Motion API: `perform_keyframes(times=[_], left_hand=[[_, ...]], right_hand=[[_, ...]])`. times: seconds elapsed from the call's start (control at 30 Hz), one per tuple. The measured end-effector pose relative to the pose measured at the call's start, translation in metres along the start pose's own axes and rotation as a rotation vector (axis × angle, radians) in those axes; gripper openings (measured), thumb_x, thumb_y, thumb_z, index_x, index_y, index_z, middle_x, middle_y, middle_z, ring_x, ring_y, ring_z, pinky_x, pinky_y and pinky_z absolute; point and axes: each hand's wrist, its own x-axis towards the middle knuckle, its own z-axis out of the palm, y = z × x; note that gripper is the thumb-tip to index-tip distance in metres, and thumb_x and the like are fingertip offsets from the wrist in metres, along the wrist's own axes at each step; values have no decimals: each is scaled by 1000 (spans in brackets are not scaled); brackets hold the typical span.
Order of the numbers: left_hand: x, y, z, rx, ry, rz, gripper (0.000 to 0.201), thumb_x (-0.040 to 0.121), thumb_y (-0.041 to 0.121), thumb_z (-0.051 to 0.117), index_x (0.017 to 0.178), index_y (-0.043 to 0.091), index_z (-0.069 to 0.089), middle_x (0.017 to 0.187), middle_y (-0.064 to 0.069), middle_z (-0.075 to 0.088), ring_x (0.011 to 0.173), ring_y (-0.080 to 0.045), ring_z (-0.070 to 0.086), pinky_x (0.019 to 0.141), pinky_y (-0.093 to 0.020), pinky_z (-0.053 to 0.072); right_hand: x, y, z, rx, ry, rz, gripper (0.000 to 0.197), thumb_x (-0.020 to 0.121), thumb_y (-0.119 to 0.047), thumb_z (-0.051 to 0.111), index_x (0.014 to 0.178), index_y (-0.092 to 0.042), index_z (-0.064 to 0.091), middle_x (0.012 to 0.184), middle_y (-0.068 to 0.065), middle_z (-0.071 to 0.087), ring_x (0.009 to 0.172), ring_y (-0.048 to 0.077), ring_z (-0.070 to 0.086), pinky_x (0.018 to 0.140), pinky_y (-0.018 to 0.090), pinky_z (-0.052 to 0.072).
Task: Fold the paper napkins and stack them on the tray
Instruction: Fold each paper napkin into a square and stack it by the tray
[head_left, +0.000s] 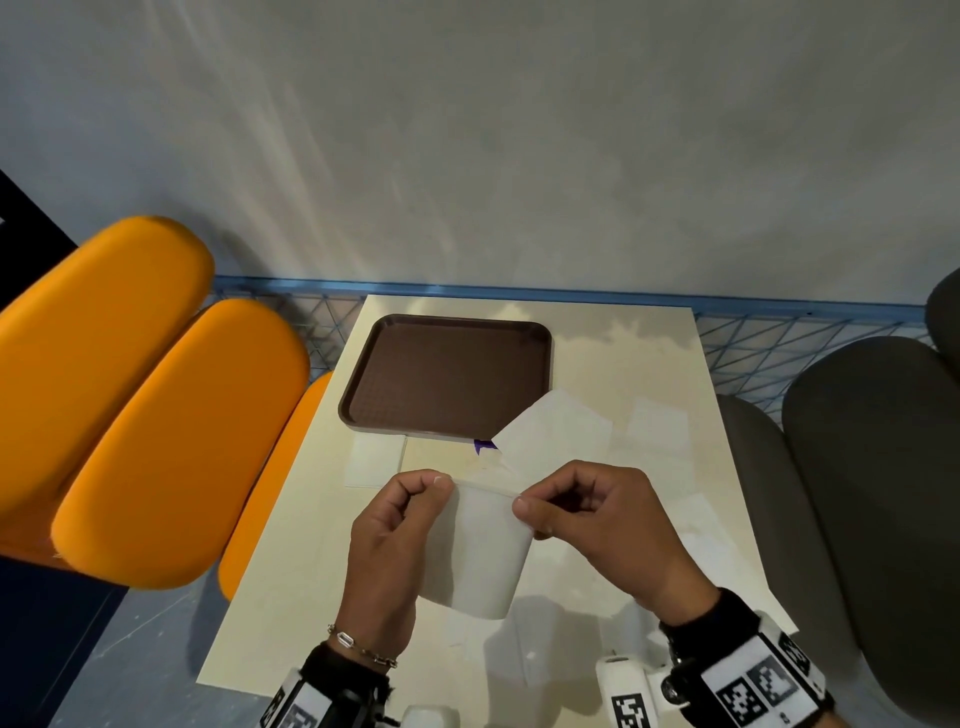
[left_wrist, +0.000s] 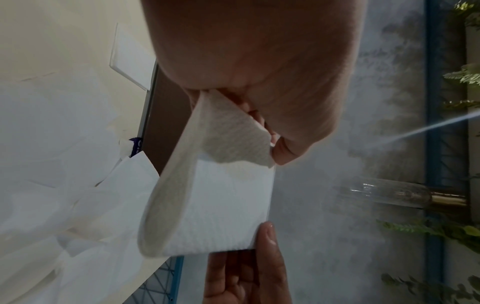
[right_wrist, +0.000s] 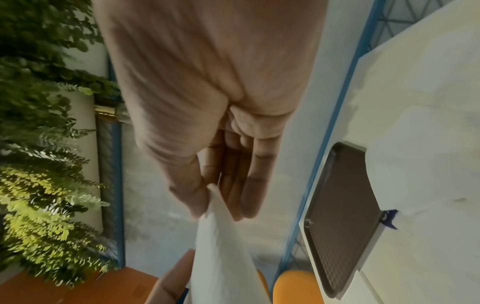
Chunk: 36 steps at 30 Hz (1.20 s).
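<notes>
Both hands pinched the top edge of one white napkin (head_left: 480, 551), held up above the table (head_left: 649, 364): the left hand (head_left: 387, 545) gripped the left corner between thumb and forefinger, the right hand (head_left: 597, 519) the right corner, and the sheet hung doubled below the two pinches. From the head view, the brown tray (head_left: 447, 379) lay beyond the grip, nothing stacked on it, with another napkin (head_left: 550, 431) lapping its near right corner and more loose napkins flat on the table around it. To fold well, I judged the two corners should be brought level and the hanging edges matched before any crease was pressed.

From the left wrist, the napkin (left_wrist: 223, 205) curved in a soft loop beside the left hand's pinch, one layer bowing away from the other; the right hand's fingers (left_wrist: 267, 236) met the far corner. That loop looked like it needed flattening against the table, or the crease would wander.

From the right wrist, the thumb and fingers of the right hand (right_wrist: 226, 185) closed on the napkin's (right_wrist: 223, 257) edge, the tray (right_wrist: 342, 216) well off to the side of the grip. Thin paper would likely tear if tugged, so light tension seemed best.
</notes>
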Motion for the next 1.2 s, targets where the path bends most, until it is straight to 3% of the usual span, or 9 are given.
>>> perform_keyframes(times=[0.13,0.27,0.33,0.4,0.57,0.8,1.0,1.2], left_hand=[[1,-1,0,18,3,18,12,98,32,66,91,33,76,98,8,75,95,-26,66,80,-44,55],[1,-1,-1,-3,-3,5,14,94,38,69,93,28,79,97,5,77,87,-19,66,75,-38,53],[1,-1,-1,-22,-44,-15,27,84,47,72,98,25,80,97,6,79,85,-14,69,74,-36,55],[-1,0,-1,-28,-91,-32,37,75,45,78,104,22,80,97,4,80,82,-14,73,72,-34,60],[-1,-4,-2,23,-87,-17,7,87,27,80,87,20,81,88,-4,80,72,-13,71,62,-28,58],[2,-8,0,-16,-52,-29,16,82,36,79,87,21,80,89,-4,78,71,-13,68,64,-35,55],[3,-12,2,3,-53,-35,9,91,27,76,86,20,78,89,-2,78,71,-12,66,66,-36,52],[5,-14,4,3,-35,-32,10,92,28,76,88,20,78,89,-3,78,72,-13,66,67,-38,52]], right_hand=[[3,4,2,98,31,35,10,84,-11,89,79,-9,80,84,11,80,73,35,75,73,37,62],[5,6,3,157,53,63,14,82,-5,88,83,1,76,84,18,79,72,35,74,71,37,62],[5,7,3,170,51,74,14,81,-5,89,84,1,76,84,19,78,72,35,73,71,37,62],[6,7,2,169,47,78,13,81,-5,89,84,-1,77,84,19,78,72,35,73,71,37,62],[8,7,1,157,46,87,14,80,-4,90,87,-1,78,84,18,78,72,33,74,71,37,63],[9,9,-3,185,71,140,16,81,-1,88,93,-1,77,85,15,79,72,30,75,71,31,62],[9,17,-1,245,126,179,19,82,0,86,97,1,74,87,16,79,74,32,74,82,44,65],[9,17,-1,273,157,178,24,80,-1,88,95,2,70,89,19,79,74,31,74,79,41,65]])
